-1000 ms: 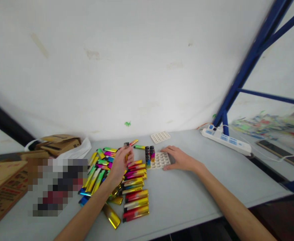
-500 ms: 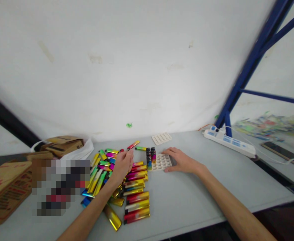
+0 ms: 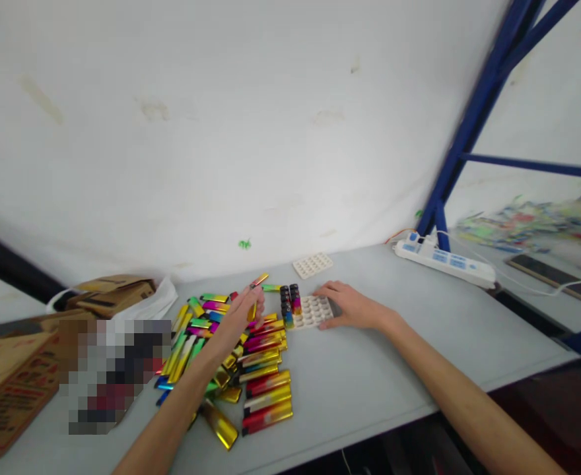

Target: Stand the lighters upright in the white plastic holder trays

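Observation:
My left hand [image 3: 245, 309] is closed around a gold lighter [image 3: 252, 311], above the near-left side of a white tray with round holes [image 3: 315, 313]. Black-topped lighters [image 3: 290, 302] stand upright in the tray's left columns. At its right end, my right hand [image 3: 347, 305] grips the tray, thumb at the near corner and fingers at the far one. A loose pile of shiny coloured lighters [image 3: 191, 349] lies under and left of my left forearm. Nearer the table's front, more lighters [image 3: 268, 399] lie in a rough column, gold ends pointing right.
A second white holed tray [image 3: 313, 265] rests by the wall. Cardboard boxes [image 3: 13, 382] and a white bag [image 3: 164, 297] are at the left. On the right are a power strip [image 3: 444, 260] with cables, a phone [image 3: 558, 280] and a blue metal frame [image 3: 461, 145].
My left hand has turned slightly, and a gold lighter now shows in its fingers. My right hand stays on the tray. The whole view has shifted a little.

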A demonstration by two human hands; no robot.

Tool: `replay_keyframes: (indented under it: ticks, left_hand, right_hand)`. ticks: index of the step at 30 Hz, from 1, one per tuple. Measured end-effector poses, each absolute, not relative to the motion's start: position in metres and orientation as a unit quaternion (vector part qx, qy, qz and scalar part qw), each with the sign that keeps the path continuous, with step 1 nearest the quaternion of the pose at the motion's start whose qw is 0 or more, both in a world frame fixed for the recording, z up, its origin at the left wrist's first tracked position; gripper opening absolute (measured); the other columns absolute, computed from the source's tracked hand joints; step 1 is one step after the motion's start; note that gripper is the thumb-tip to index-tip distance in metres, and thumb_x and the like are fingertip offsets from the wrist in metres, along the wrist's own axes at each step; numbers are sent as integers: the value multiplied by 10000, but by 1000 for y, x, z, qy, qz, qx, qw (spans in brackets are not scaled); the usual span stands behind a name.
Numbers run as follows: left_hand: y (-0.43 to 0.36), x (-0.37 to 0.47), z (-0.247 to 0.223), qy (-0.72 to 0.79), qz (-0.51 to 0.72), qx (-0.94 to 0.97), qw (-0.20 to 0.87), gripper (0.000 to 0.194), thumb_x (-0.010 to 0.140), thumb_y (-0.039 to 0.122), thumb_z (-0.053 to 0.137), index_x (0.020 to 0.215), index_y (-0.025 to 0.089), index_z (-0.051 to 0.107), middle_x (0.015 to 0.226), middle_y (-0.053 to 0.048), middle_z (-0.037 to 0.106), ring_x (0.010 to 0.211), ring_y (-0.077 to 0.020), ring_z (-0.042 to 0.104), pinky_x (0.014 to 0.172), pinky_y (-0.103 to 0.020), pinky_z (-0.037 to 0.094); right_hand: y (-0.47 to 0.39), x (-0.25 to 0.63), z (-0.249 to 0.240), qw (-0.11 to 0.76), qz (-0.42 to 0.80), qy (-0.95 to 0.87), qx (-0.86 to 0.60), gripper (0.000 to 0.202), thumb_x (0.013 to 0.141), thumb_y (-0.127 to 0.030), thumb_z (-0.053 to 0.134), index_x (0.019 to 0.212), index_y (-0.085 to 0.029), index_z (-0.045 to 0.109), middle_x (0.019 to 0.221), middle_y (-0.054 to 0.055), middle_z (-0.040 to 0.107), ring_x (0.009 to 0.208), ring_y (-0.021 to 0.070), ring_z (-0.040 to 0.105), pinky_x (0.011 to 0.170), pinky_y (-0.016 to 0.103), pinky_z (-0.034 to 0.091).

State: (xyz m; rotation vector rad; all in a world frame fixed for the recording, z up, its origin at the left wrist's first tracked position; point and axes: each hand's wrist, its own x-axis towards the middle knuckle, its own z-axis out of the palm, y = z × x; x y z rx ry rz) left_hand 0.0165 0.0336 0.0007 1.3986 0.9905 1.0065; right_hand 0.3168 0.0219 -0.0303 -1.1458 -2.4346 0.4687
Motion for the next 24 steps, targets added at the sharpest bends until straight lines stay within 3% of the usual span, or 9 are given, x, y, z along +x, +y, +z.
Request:
replay_keyframes:
  ticks: [4, 6, 9, 12, 14, 17, 24]
  left_hand:
    - [32, 31, 14, 399, 416, 564, 592, 387, 888, 597, 607, 905, 247, 441, 643, 112, 346, 410, -52, 249, 351, -167, 286]
    - [31, 39, 24, 391, 436, 568, 579, 378, 911, 605, 561, 890, 250, 432, 632, 115, 329, 399, -53, 214, 349, -172, 290]
    - [29, 48, 39, 386, 452, 641, 485, 365, 955, 566, 495, 859, 216, 531, 664, 62, 460, 503, -89, 436, 510, -234, 476]
    - [23, 54, 53, 365, 409, 751, 367, 316, 952, 458, 553, 917, 181, 700, 904, -56, 652, 863, -182, 629, 817, -315, 540]
    - [19, 56, 57, 342, 361, 801, 333, 272, 941, 397, 593, 1027, 190, 748, 1036, -90, 688, 982, -219, 647, 903, -343, 523]
    - [21, 56, 52, 333, 302, 855, 260, 251, 938, 342, 616, 1104, 214, 755, 1076, -91, 729, 1003, -229, 668, 943, -376, 511]
    - [32, 53, 27, 309, 296, 898, 105, 107, 899, 229, 677, 964, 214, 760, 1029, -57, 761, 1048, -220, 668, 977, -396, 506]
  right_hand:
    - [23, 317, -33, 203, 164, -875, -408, 757, 803, -609, 756, 1400, -201, 532, 1271, 148, 598, 1164, 327, 576, 1035, 479, 450]
    - [24, 317, -34, 207, 164, -874, -408, 760, 797, -602, 763, 1399, -197, 535, 1273, 153, 598, 1162, 331, 575, 1031, 487, 454]
    - [23, 316, -32, 206, 160, -874, -409, 748, 795, -589, 772, 1386, -192, 545, 1264, 154, 601, 1145, 331, 580, 1016, 488, 467]
    - [22, 315, -31, 207, 157, -875, -408, 735, 793, -567, 783, 1371, -172, 558, 1249, 162, 605, 1134, 332, 584, 1011, 489, 471]
    - [22, 315, -30, 210, 157, -874, -409, 721, 794, -555, 787, 1365, -176, 564, 1242, 159, 606, 1134, 331, 584, 1011, 485, 471]
    - [22, 315, -31, 211, 155, -874, -410, 718, 792, -551, 790, 1364, -182, 562, 1224, 152, 605, 1122, 325, 583, 1003, 478, 473]
    - [22, 316, -29, 201, 155, -879, -403, 697, 818, -565, 764, 1358, -180, 549, 1221, 144, 602, 1112, 310, 583, 998, 465, 472]
